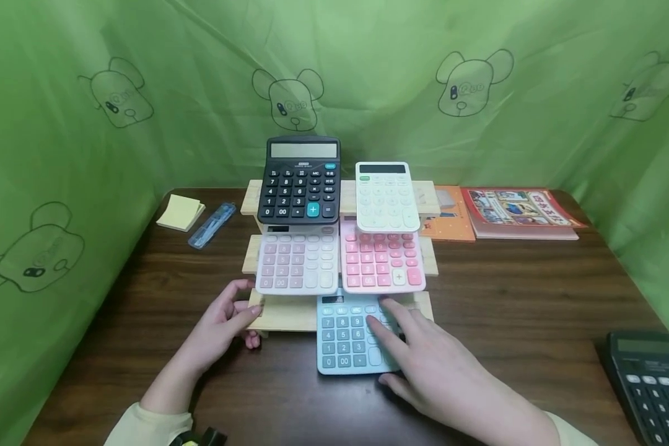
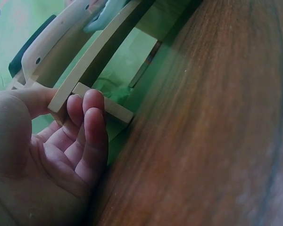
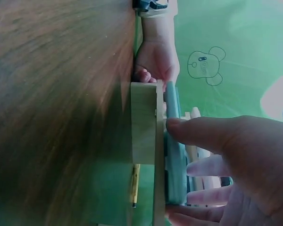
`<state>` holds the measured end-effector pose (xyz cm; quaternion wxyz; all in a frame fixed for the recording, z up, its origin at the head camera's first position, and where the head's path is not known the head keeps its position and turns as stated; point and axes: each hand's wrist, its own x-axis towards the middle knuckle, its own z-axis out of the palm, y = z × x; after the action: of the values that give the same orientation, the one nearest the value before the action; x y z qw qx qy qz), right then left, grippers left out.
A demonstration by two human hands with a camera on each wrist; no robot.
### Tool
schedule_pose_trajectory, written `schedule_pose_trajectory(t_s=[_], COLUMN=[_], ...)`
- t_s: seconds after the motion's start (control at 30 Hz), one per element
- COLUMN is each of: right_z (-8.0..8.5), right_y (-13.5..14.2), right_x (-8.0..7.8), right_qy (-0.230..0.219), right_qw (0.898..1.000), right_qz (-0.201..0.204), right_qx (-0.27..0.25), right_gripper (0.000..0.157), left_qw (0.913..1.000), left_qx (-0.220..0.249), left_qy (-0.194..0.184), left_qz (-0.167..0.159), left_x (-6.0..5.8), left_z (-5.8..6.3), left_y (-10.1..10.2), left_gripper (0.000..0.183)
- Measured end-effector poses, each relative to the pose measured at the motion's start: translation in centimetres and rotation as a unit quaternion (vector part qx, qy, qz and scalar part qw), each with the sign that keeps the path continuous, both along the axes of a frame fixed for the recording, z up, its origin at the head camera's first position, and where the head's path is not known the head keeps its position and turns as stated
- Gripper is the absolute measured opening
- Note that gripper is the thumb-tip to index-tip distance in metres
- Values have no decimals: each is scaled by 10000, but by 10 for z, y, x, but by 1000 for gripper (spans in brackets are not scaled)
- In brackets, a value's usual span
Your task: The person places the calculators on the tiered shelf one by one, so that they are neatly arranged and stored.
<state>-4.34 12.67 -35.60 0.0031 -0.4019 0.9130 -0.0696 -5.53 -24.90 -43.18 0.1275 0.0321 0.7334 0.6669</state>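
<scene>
A tiered wooden rack (image 1: 283,314) stands on the table, bearing several calculators. My left hand (image 1: 228,316) grips the left end of its lowest shelf, thumb above and fingers curled beneath in the left wrist view. On that shelf's right part leans a light blue calculator (image 1: 342,337). My right hand (image 1: 440,359) holds it, with the thumb at the lower edge and fingertips over its right side. The middle tier bears a pale lilac calculator (image 1: 297,266) and a pink calculator (image 1: 383,263). Above them stand a black calculator (image 1: 299,179) and a white calculator (image 1: 386,198).
Another dark calculator (image 1: 655,384) lies at the table's right edge. Yellow sticky notes (image 1: 179,212) and a blue packet (image 1: 212,226) are left of the rack. A red book (image 1: 521,210) and an orange booklet (image 1: 451,217) lie behind right. Green curtain (image 1: 379,74) surrounds the table.
</scene>
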Motion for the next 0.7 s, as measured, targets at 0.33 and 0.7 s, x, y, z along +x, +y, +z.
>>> schedule_pose_trajectory(t_s=[0.33,0.7], right_z=[-7,-7], right_y=[-8,-28], right_x=[-5,-9], right_qy=[280,221], right_qw=[9977,9965], right_qz=[503,726], right_qx=[-365,-359], right_gripper=[73,73], left_qw=[10000,9999], left_qx=[-17,-36], left_qy=[-11,-112], left_qz=[62,72], left_x=[0,-1], left_z=[2,3], left_y=[-2,0], left_gripper=[43,43])
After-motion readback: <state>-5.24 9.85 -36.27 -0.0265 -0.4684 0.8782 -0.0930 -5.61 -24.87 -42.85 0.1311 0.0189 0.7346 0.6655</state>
